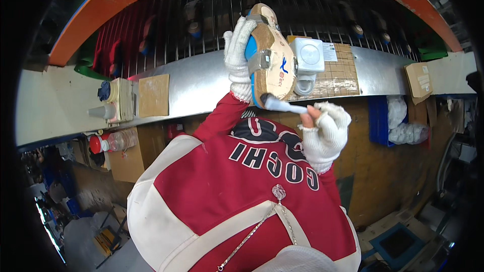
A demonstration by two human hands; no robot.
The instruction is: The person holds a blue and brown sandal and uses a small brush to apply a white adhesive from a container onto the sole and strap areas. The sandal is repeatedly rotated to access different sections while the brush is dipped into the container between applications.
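My left hand [239, 45], in a white knit glove, grips the far left side of an upturned shoe [275, 63]. Its cream bottom carries a blue pen mark and has a brown rim, a blue side and grey metal pieces across its left edge. Between the bare fingertips of my right hand [327, 131], whose glove is also white, is the pale handle of a brush [285, 107]. The brush's dark bristles touch the shoe's near end. Just right of the shoe stands a white square container [308, 55], with a small clear cup [304, 86] in front of it.
A metal ledge [196, 83] runs across, carrying a brown board [154, 95] on the left and cardboard [348, 73] on the right. Behind it is a rack of metal rods [212, 5]. A glue-stained white container [121, 99] and a plastic bottle [122, 140] are at left; a blue crate [378, 121] at right.
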